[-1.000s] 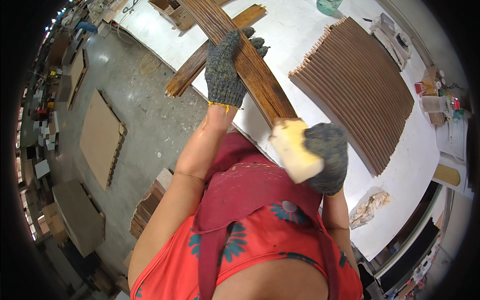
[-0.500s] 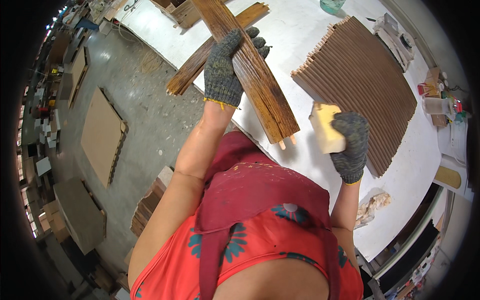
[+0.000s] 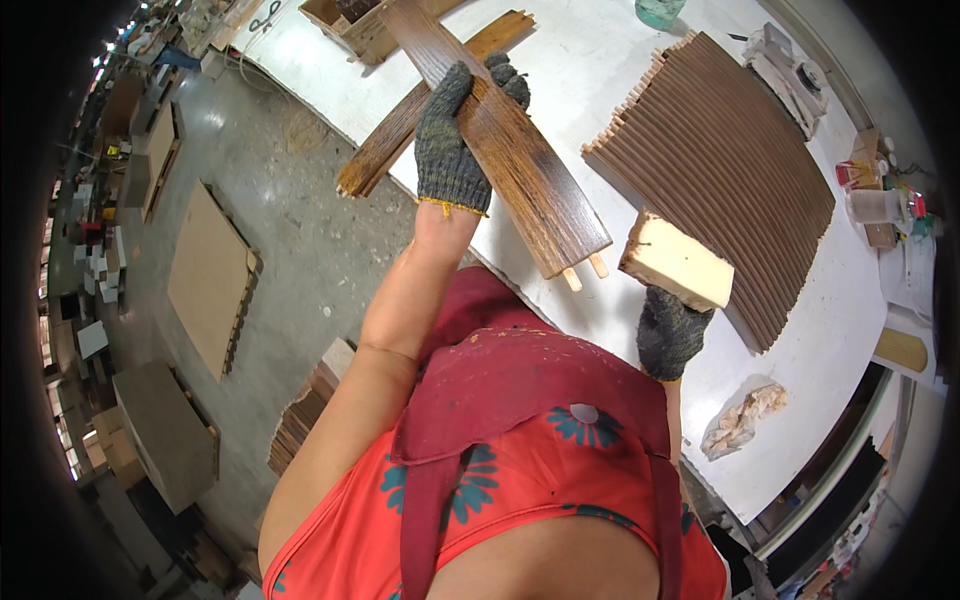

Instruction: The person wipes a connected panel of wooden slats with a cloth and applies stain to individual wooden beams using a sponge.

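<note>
My left hand point(image 3: 452, 150), in a dark knitted work glove, is closed around a brown-stained wooden slat point(image 3: 540, 180) whose near end carries two pale dowels. The slat is held at a slant above the white table, and its upper face has a wet-looking sheen. In my right hand point(image 3: 668, 330), gloved alike, is a pale yellow sponge block point(image 3: 680, 262) with a brown-stained end. The sponge is right of the slat's doweled end, apart from it. Beneath the held slat, another stained wooden piece point(image 3: 385, 140) lies across the table's left edge.
A row of brown slats point(image 3: 720, 180) with dowel ends covers the table's right part. A crumpled cloth or wrapper point(image 3: 745, 418) lies near the right front edge. At the back are a wooden box point(image 3: 365, 35) and a greenish glass jar point(image 3: 660, 12). Boards point(image 3: 210, 280) rest on the floor at left.
The sponge has turned and swung slightly down, showing its long pale side, with my right hand now beneath it. The slat has rolled in my left hand, showing its broad face more fully.
</note>
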Available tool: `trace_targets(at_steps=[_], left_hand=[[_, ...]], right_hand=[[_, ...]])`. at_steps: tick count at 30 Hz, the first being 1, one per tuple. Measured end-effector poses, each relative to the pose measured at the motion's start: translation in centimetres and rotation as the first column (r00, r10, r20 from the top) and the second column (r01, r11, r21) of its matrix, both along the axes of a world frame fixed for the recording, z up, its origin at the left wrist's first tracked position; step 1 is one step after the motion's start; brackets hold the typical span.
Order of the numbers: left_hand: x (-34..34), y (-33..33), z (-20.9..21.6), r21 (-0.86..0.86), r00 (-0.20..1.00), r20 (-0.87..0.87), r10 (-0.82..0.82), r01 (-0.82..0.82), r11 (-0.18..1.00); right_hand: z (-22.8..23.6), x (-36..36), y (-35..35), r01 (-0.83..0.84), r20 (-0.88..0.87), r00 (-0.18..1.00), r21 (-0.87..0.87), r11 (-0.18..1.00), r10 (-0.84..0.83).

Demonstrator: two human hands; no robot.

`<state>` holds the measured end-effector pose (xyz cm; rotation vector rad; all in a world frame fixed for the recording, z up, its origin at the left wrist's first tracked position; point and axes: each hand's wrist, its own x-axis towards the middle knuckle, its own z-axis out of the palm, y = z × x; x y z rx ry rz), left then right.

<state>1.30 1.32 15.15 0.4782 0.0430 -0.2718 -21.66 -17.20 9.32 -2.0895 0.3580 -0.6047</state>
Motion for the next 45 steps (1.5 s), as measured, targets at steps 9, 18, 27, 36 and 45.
trace_targets(at_steps=[9,18,27,36,45], left_hand=[[0.1,0.0,-0.4,-0.204,0.998,-0.046,-0.051,0.04,0.978],[-0.7,-1.6,0.1,-0.345,0.987,-0.151,-0.048,-0.007,0.939],[0.3,-1.3,0.5,-0.334,0.998,-0.056,-0.013,-0.007,0.943],[0.2,-0.8,0.4,-0.329,0.997,-0.049,-0.065,0.046,0.943],[-3.4,-1.9,2.4,-0.164,0.986,-0.157,0.058,-0.084,0.983]], right_hand=[[0.9,1.9,2.2,-0.126,0.135,0.984,0.082,0.989,0.115],[0.5,3.9,4.2,-0.296,0.084,0.943,0.661,0.69,0.323],[1.7,2.4,4.1,-0.377,0.184,0.922,0.227,0.898,0.34],[0.2,2.4,1.3,-0.13,0.184,0.982,0.46,0.879,0.049],[4.9,4.5,1.9,-0.423,0.398,0.862,0.221,0.879,0.315]])
